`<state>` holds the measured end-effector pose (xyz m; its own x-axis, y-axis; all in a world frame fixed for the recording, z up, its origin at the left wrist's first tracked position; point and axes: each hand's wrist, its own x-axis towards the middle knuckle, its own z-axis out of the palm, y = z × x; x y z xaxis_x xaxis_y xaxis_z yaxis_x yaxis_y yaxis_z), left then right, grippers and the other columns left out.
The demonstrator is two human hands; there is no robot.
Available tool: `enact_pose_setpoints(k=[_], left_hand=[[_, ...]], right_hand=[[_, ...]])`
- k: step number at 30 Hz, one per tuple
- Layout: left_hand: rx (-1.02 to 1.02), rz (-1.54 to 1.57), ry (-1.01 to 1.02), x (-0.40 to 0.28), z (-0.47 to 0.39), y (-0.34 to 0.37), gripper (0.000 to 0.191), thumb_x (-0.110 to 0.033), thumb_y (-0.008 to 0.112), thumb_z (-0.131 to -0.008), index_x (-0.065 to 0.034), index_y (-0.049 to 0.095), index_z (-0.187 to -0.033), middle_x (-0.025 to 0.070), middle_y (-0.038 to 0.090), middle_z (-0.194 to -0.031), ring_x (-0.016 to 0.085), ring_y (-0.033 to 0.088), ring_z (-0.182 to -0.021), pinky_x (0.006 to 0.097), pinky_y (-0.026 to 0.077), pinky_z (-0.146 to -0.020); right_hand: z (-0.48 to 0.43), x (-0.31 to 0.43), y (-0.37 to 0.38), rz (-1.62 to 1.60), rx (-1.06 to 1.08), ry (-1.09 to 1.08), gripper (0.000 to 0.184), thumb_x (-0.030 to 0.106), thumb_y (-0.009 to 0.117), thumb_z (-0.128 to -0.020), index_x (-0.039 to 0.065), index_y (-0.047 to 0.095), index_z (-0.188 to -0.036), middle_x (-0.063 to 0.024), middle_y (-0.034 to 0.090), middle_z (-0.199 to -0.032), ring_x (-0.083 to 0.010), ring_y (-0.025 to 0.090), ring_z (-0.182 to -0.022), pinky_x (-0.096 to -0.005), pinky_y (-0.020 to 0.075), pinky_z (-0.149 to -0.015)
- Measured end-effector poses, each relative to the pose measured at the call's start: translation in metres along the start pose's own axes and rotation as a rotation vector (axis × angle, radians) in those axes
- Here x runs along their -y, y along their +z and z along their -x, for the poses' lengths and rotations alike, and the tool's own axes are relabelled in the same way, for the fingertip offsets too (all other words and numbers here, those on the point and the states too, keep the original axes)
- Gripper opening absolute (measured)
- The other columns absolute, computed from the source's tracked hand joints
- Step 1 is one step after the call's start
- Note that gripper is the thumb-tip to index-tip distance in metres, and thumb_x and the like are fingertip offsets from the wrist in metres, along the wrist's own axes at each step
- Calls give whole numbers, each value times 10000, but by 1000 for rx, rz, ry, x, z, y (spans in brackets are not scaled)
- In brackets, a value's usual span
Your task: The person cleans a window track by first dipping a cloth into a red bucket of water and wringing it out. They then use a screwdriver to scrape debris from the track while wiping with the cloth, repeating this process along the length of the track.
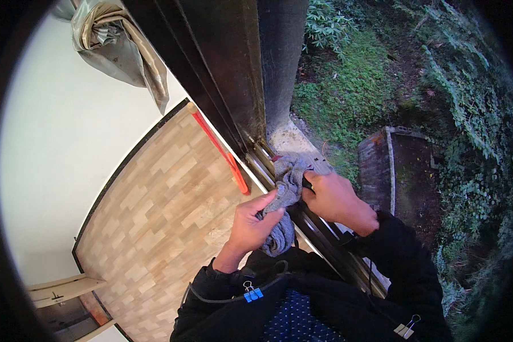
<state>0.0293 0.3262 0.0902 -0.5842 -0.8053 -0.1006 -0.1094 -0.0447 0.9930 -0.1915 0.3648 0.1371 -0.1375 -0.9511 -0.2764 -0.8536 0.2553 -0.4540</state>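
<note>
A bunched grey cloth (284,199) is stretched between my two hands, above the metal track of a sliding window (263,169). My left hand (254,220) grips its lower part, thumb and fingers closed on the fabric, and a rolled end hangs below. My right hand (337,199) pinches the upper part on the outer side of the frame. Something dark shows under the right fingers, too hidden to name. The cloth covers part of the track.
A dark window frame (222,55) rises ahead. Outside lie a concrete ledge (295,139), plants (346,85) and a low walled structure (393,171) below. Indoors, a red-handled stick (211,141) leans over the wood-look floor (162,205); a knotted curtain (115,42) hangs left.
</note>
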Motion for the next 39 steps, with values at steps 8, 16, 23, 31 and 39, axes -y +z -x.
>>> enact_pose_setpoints(k=[8, 16, 23, 31, 39], left_hand=[[-88, 55, -42, -2, -4, -15, 444, -22, 721, -916, 55, 641, -1346, 70, 746, -1099, 93, 645, -973, 271, 516, -889], [-76, 96, 24, 11, 5, -23, 438, 13, 722, -895, 57, 658, -1326, 72, 740, -1103, 112, 657, -988, 279, 511, -899], [-76, 109, -16, 13, 9, -22, 440, 14, 728, -887, 53, 664, -1321, 86, 743, -1102, 108, 663, -983, 273, 511, -893], [-40, 107, 21, 11, 3, -23, 425, 9, 723, -899, 60, 663, -1317, 102, 743, -1147, 114, 665, -1010, 275, 517, -909], [-83, 62, -63, 7, -7, -24, 412, -12, 722, -923, 78, 652, -1319, 85, 740, -1146, 104, 657, -1007, 275, 519, -911]], right_hand=[[63, -16, -91, 31, 126, 85, 245, 280, 682, -903, 55, 720, -992, -227, 679, -787, -441, 681, -777, -516, 544, -702], [24, -4, -68, 106, 85, 14, 242, 285, 661, -905, 55, 704, -967, -226, 687, -785, -447, 685, -792, -543, 539, -711], [18, -2, -59, 122, 143, 3, 302, 315, 629, -913, 27, 709, -957, -245, 715, -838, -458, 702, -823, -565, 553, -773], [20, -2, -42, 125, 134, -27, 262, 287, 625, -934, 37, 653, -1009, -229, 684, -749, -464, 681, -751, -569, 529, -702], [-18, 20, -8, 83, 39, -40, 308, 275, 614, -955, -3, 606, -1087, -242, 687, -724, -466, 688, -704, -553, 544, -649]])
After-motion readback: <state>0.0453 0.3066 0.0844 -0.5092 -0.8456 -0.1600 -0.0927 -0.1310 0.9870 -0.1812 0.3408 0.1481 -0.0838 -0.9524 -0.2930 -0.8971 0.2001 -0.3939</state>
